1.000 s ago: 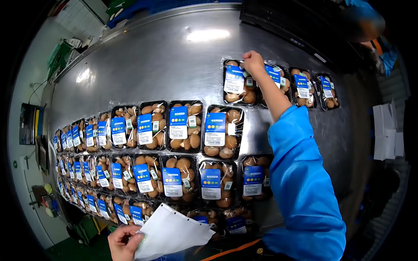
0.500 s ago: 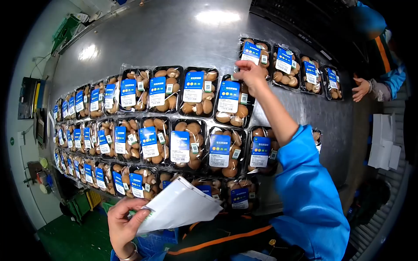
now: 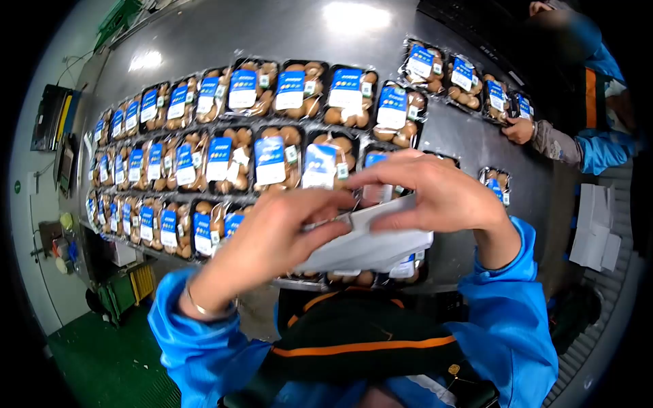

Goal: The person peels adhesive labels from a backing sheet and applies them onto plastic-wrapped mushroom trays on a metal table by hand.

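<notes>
In the head view, my left hand (image 3: 269, 231) and my right hand (image 3: 442, 190) have come together over the near rows of packs. Between them is a folded stack of white paper sheets (image 3: 367, 245), its upper edge gripped by my left fingers and thumb. My right thumb lies on the paper with the fingers curled over its edge; both hands are slightly blurred. Under and around them stand film-wrapped black trays of brown mushrooms (image 3: 277, 160) with blue-and-white labels. Many carry a small white code sticker, such as the sticker (image 3: 341, 170) beside my left fingertips.
Mushroom trays (image 3: 248, 88) fill long rows on the metal table (image 3: 306, 34). More trays (image 3: 464, 81) stand at the far right, one touched by a co-worker's hand (image 3: 520, 130). A single tray (image 3: 495, 183) sits near the right edge. White boxes (image 3: 593, 228) are beyond it.
My right hand has left the tray in the far row and come back to the paper. My left hand has risen with the paper toward it. The co-worker's hand has reached the end tray.
</notes>
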`<state>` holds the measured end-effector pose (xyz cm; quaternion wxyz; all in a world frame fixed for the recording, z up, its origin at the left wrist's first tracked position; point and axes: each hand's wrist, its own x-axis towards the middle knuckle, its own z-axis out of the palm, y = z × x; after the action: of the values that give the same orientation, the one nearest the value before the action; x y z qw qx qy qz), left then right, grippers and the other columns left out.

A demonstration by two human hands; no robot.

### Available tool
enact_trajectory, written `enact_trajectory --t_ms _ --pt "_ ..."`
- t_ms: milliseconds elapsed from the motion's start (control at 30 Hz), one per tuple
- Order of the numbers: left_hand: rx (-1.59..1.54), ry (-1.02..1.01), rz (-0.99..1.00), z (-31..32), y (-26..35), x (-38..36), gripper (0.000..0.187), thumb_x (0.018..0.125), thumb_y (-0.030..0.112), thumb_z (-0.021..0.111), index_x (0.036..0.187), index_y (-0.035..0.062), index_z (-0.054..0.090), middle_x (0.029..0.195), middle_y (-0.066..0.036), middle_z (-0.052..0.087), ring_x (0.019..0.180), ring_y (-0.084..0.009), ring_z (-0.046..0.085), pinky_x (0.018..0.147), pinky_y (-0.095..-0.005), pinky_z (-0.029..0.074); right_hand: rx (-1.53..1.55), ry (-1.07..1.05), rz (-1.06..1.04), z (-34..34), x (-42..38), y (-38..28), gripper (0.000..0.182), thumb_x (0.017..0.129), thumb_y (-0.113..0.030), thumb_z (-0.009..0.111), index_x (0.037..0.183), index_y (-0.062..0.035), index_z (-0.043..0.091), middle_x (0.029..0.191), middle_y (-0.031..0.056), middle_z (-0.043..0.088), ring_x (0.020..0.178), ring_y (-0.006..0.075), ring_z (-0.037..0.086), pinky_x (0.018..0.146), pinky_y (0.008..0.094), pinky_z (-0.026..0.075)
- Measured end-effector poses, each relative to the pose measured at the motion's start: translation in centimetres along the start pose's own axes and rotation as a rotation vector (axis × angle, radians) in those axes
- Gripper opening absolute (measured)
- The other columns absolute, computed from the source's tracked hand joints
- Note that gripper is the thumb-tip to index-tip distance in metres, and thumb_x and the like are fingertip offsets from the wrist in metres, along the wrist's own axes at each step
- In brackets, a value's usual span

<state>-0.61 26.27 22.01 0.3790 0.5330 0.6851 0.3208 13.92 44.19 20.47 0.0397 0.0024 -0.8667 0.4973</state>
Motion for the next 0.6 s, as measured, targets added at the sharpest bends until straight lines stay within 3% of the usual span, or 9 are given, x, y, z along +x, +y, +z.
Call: enact_trajectory --t_ms 67,100,167,200,233,300,333,467,600 --pt "0.069 -0.138 0.057 -1.7 -2.0 -1.2 0.033 0.073 0.014 0.072 0.101 0.0011 0.06 0.076 -0.011 0.061 0.07 -0.0207 0.06 0.064 -0.0307 0.046 0.015 -0.158 0.176 1.3 -0.1 -1.2 0.03 0.073 -0.006 0.07 0.101 -0.0045 0.061 0.09 0.006 0.066 0.079 0.0155 0.063 0.067 0.026 0.048" --pt "0.15 -0.199 0.083 -2.7 -3.0 -2.0 0.034 0.073 0.015 0.072 0.101 0.001 0.059 0.076 -0.011 0.061 0.07 -0.0218 0.06 0.065 -0.0322 0.047 0.084 -0.079 0.18 2.1 -0.6 -1.4 0.021 0.073 -0.005 0.069 0.094 -0.0032 0.063 0.08 0.004 0.066 0.071 0.014 0.063 0.062 0.0254 0.048" --pt "0.219 -0.33 0.125 -4.0 -5.4 -3.3 0.026 0.073 0.014 0.072 0.092 -0.0001 0.062 0.079 -0.01 0.062 0.07 -0.0252 0.06 0.064 -0.0338 0.046 0.281 0.016 0.322 3.8 -1.6 -2.5 0.023 0.075 -0.006 0.065 0.098 -0.0049 0.061 0.079 0.0043 0.065 0.071 0.0115 0.063 0.063 0.0258 0.048" --pt "0.172 -0.325 0.096 -4.4 -5.7 -3.9 0.024 0.073 0.014 0.072 0.091 0.0004 0.062 0.079 -0.01 0.062 0.07 -0.0251 0.059 0.063 -0.0332 0.046 0.079 -0.027 0.486 4.1 -1.5 -4.0 0.028 0.076 -0.01 0.066 0.101 -0.0033 0.058 0.087 0.0068 0.064 0.078 0.0174 0.063 0.068 0.03 0.048" --pt "0.122 -0.323 0.068 -4.9 -5.9 -4.5 0.022 0.073 0.013 0.071 0.089 0.0008 0.063 0.078 -0.01 0.062 0.07 -0.0249 0.059 0.063 -0.0325 0.046 -0.044 0.009 0.374 5.5 -1.2 -5.0 0.031 0.075 -0.011 0.066 0.104 -0.0032 0.057 0.09 0.0084 0.063 0.081 0.0205 0.062 0.069 0.032 0.048" --pt "0.144 -0.278 0.245 -5.8 -6.2 -5.4 0.022 0.073 0.013 0.072 0.09 0.0017 0.064 0.077 -0.009 0.062 0.068 -0.0216 0.06 0.062 -0.0301 0.046 -0.295 0.06 0.16 8.4 0.4 -6.9 0.037 0.075 -0.014 0.067 0.108 -0.003 0.055 0.095 0.0117 0.061 0.087 0.0265 0.061 0.073 0.036 0.047" --pt "0.15 -0.248 0.333 -6.4 -6.5 -5.9 0.021 0.073 0.013 0.072 0.091 0.0021 0.064 0.076 -0.008 0.063 0.068 -0.0199 0.06 0.062 -0.029 0.046 -0.296 -0.067 0.237 9.3 1.8 -8.4 0.044 0.073 -0.016 0.068 0.112 -0.0039 0.051 0.1 0.015 0.058 0.092 0.0327 0.057 0.077 0.0403 0.045" --pt "-0.001 -0.402 0.143 -9.5 -8.9 -7.4 0.022 0.074 0.015 0.072 0.092 0.0032 0.067 0.072 -0.006 0.065 0.062 -0.0125 0.06 0.058 -0.0254 0.047 -0.063 -0.009 0.296 12.8 4.2 -9.3 0.028 0.075 -0.011 0.066 0.101 -0.0015 0.06 0.079 0.0152 0.062 0.071 0.0302 0.061 0.064 0.035 0.047" --pt "0.041 -0.448 0.262 -10.4 -10.0 -8.4 0.023 0.076 0.017 0.071 0.094 0.0033 0.067 0.077 -0.007 0.067 0.063 -0.01 0.059 0.058 -0.0246 0.046 -0.098 0.085 0.379 14.6 4.1 -11.4 0.026 0.079 -0.014 0.061 0.103 -0.0032 0.06 0.085 0.0155 0.063 0.077 0.0303 0.061 0.066 0.0365 0.047"
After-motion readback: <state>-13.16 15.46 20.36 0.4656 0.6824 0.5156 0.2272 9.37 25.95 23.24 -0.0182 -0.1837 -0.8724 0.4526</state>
